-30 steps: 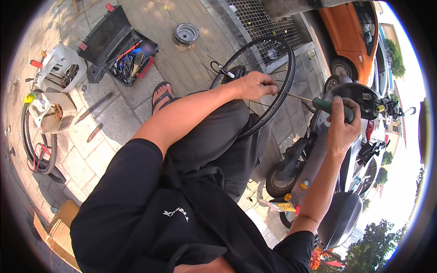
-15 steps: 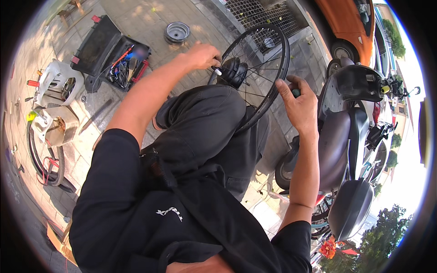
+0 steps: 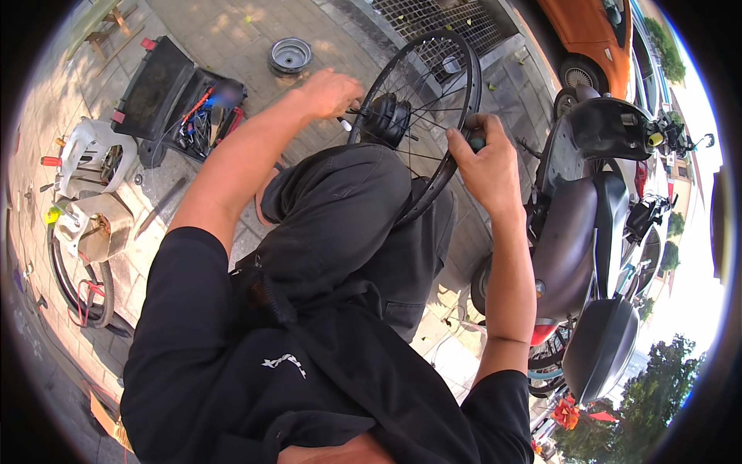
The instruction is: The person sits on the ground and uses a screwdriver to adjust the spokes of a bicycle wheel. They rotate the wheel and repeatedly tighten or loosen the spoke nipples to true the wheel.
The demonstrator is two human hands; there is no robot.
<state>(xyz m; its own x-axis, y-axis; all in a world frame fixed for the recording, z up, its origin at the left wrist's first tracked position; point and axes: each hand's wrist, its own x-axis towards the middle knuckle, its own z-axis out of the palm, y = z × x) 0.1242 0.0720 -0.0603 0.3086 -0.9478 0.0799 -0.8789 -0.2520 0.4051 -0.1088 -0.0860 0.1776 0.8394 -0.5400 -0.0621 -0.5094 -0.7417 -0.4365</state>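
Observation:
A black spoked wheel with a thick dark motor hub stands upright, tilted, in front of my knees. My left hand is at the hub's left side, its curled fingers at the axle end; a short cable with a white plug hangs just below them. What exactly the fingertips grip is partly hidden. On the opposite side, my right hand has its thumb against the rim. A small dark greenish round tool sits between its thumb and curled fingers.
At left, an open black toolbox holds several tools. Beyond it lies a silver wheel rim. White plastic stools and a bike tyre are farther left. A scooter stands close on my right, an orange car behind it.
My right hand has moved left and up, its thumb now on the rim. My left hand has shifted slightly left at the axle. The whole view has moved a little.

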